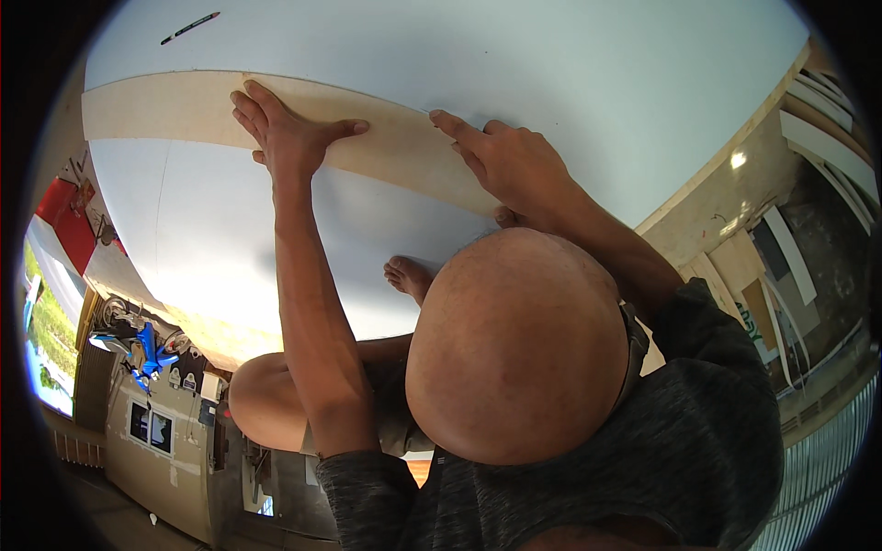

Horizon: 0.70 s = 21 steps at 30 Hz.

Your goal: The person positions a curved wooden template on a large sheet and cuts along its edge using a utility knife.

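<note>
"What is the left hand point(292, 140) on?"
"A long tan strip point(165, 103), palm down, fingers spread and thumb out to the right."
"And the right hand point(519, 163)?"
"Apart from the left, its index finger stretched to the strip's far edge. Whether it grips something thin, I can't tell."
"Where's the strip lying?"
"Across a white sheet point(643, 83), with a dark pencil point(190, 28) beyond its left part."

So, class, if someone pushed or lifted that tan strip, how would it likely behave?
The strip would probably flex if lifted by one end, being long and thin-looking. Pushed, it may slide readily, since it lies flat on a smooth-looking board. Its low, flat shape makes rolling unlikely.
</note>
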Tool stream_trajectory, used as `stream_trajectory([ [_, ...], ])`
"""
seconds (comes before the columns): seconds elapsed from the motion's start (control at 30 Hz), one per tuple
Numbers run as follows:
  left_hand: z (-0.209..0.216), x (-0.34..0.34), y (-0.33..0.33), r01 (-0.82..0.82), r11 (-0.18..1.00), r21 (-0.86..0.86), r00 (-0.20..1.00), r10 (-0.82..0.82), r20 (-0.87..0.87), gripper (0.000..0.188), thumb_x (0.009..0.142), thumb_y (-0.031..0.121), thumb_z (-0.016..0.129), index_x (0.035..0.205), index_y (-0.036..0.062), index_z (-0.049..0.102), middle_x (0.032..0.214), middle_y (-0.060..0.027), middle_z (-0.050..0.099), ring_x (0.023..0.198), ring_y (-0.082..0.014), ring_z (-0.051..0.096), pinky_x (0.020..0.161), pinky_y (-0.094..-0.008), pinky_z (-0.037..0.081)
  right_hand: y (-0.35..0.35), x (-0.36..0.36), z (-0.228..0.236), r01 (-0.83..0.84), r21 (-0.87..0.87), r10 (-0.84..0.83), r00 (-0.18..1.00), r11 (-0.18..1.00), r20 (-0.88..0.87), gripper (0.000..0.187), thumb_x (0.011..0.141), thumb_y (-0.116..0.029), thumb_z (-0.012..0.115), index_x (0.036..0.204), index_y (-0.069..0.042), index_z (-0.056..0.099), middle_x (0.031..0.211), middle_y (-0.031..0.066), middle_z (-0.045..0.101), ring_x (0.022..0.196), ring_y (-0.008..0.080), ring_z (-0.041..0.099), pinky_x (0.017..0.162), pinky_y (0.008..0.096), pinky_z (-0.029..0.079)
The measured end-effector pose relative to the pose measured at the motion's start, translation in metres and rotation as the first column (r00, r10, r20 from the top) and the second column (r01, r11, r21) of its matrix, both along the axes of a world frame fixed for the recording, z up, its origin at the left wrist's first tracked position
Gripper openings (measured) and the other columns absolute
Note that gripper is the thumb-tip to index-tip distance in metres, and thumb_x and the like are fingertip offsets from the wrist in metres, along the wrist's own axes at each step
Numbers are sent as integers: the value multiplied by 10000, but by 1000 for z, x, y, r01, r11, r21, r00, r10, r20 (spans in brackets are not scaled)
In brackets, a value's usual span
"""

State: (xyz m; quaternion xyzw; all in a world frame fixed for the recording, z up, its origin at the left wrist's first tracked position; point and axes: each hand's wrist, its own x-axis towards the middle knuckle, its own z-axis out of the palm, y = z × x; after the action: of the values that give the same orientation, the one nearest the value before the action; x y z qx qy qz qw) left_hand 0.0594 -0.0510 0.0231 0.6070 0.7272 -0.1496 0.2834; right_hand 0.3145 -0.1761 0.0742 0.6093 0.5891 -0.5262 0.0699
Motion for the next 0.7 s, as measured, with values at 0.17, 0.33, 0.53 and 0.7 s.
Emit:
stream_trajectory([
  [0.17,1,6,0,16,1000,17,1000,-16,-9,1755,421,531,1060,1672,1,-52,1756,-217,-39,1637,-383,-4,1188,-729,284,-12,-15,-14,10,158,-22,997,987,74,475,1110,-296,531,1582,-299,479,835,170,680,715,360,707,638,499,593],
  [0.33,-1,2,-1,5,1000,25,1000,-5,-17,1743,424,525,1062,1673,2,-35,1754,-214,-29,1635,-382,16,1189,-723,286,-11,-18,-15,-2,188,-13,997,982,76,474,1109,-306,535,1580,-309,479,823,167,676,691,356,701,617,491,590],
  [0.53,0,1,-1,-2,1000,25,1000,2,13,1754,412,520,1065,1675,16,-43,1755,-213,-29,1635,-386,14,1194,-718,281,-9,-11,-18,23,217,-35,998,976,51,482,1110,-310,532,1587,-310,464,809,163,669,684,351,695,614,494,581],
  [0.7,-3,-2,-2,10,996,89,997,-17,79,1786,350,528,1073,1672,-6,-3,1741,-301,-2,1629,-459,-9,1141,-823,263,-3,-16,-12,-11,163,1,998,987,61,483,1114,-304,521,1593,-301,458,812,163,670,707,348,701,623,494,584],
])
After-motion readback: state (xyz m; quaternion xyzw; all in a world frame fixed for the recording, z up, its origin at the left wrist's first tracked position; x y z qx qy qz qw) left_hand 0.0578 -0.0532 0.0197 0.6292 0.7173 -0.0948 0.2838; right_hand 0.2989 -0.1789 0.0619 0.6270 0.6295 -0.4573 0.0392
